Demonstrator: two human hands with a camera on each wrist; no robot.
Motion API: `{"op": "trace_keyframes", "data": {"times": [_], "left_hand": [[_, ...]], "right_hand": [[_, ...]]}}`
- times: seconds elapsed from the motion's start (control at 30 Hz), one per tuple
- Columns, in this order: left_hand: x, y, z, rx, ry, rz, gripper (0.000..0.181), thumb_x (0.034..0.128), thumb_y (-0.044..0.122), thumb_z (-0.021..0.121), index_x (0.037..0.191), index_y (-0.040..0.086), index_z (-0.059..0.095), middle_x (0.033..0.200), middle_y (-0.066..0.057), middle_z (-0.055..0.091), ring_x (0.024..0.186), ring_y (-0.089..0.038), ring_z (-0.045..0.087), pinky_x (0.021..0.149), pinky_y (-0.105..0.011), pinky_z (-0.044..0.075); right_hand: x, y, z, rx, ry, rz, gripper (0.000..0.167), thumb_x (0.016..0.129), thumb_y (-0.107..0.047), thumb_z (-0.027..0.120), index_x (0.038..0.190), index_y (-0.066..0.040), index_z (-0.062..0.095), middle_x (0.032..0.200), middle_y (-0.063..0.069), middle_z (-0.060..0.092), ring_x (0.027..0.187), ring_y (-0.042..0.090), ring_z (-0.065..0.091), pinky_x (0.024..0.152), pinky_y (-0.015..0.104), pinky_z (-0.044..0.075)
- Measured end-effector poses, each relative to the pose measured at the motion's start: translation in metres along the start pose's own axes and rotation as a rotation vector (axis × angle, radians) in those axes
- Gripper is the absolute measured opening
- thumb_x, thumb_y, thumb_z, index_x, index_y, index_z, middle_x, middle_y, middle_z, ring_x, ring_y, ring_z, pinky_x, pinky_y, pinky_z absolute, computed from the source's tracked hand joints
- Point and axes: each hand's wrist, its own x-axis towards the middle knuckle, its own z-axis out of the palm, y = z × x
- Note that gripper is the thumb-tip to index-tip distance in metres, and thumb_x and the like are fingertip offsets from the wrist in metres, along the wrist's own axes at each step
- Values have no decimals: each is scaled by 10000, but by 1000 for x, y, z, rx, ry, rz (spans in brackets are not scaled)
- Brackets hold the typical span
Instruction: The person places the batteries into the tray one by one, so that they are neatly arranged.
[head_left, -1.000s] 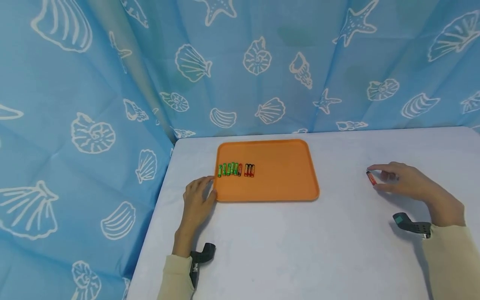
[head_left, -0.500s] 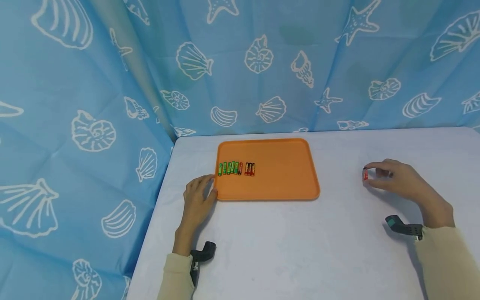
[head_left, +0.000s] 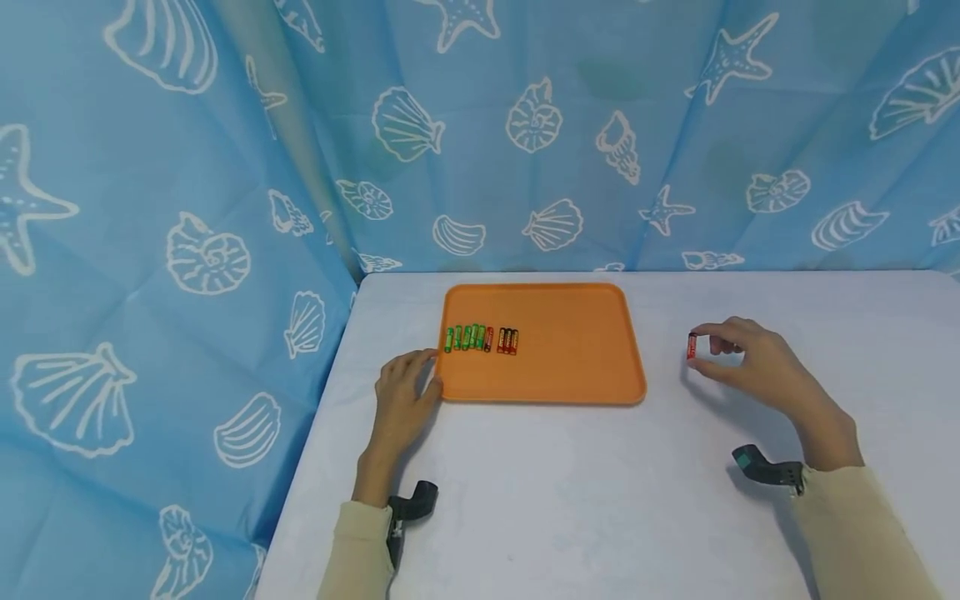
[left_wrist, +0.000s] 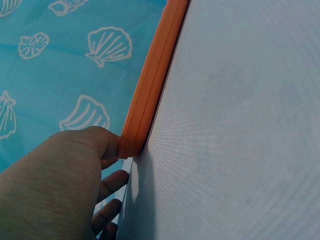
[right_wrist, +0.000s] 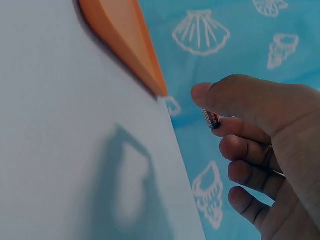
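My right hand [head_left: 757, 362] pinches a red and black battery [head_left: 692, 346] between thumb and a fingertip, held above the white table to the right of the tray. In the right wrist view the battery [right_wrist: 211, 119] is partly hidden behind the thumb. My left hand [head_left: 403, 400] touches the left edge of the orange tray [head_left: 570, 387] with thumb and a finger, its other fingers loosely bent. In the tray's left part lies a row of several green batteries [head_left: 466, 337] with one red battery [head_left: 489, 339] at its right end. Slightly apart lie three red and black batteries [head_left: 508, 341] side by side.
White cloth covers the table [head_left: 570, 492]. Behind it and to the left hangs a blue curtain [head_left: 480, 167] printed with white shells and starfish. A dark strap with a camera sits on each wrist.
My right hand has moved left toward the tray with the battery, which has turned from slanted to nearly in line with the others. The left hand stays at the tray; the head view shifted slightly.
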Motion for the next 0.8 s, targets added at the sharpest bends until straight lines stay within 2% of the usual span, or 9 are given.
{"op": "trace_keyframes", "data": {"times": [0.23, 0.4, 0.67, 0.8], "left_hand": [[0, 1, 0, 11, 2, -5, 419, 992, 215, 597, 1405, 153, 565, 1408, -92, 506, 1378, -302, 317, 1138, -506, 178], [0, 2, -1, 14, -1, -14, 422, 994, 222, 589, 1410, 155, 560, 1414, -92, 500, 1383, -302, 312, 1145, -503, 173], [0, 1, 0, 19, 7, -9, 425, 993, 226, 591, 1412, 160, 560, 1406, -86, 505, 1381, -299, 316, 1144, -500, 177], [0, 0, 1, 12, 3, -1, 429, 989, 231, 594, 1410, 157, 560, 1404, -87, 506, 1382, -303, 314, 1141, -508, 177]], "right_hand": [[11, -21, 12, 37, -5, -27, 415, 832, -215, 821, 1186, -48, 684, 866, 24, 539, 864, 241, 530, 725, 460, 500], [18, -31, 18, 44, -14, -53, 394, 833, -198, 817, 1176, -52, 688, 857, 30, 536, 854, 239, 526, 714, 442, 503], [27, -47, 28, 76, -76, -37, 410, 863, -235, 795, 1209, -55, 668, 876, 40, 527, 881, 251, 508, 723, 407, 473], [32, -55, 34, 88, -83, -46, 435, 854, -220, 803, 1224, -37, 664, 878, 57, 531, 875, 254, 500, 705, 393, 457]]}}
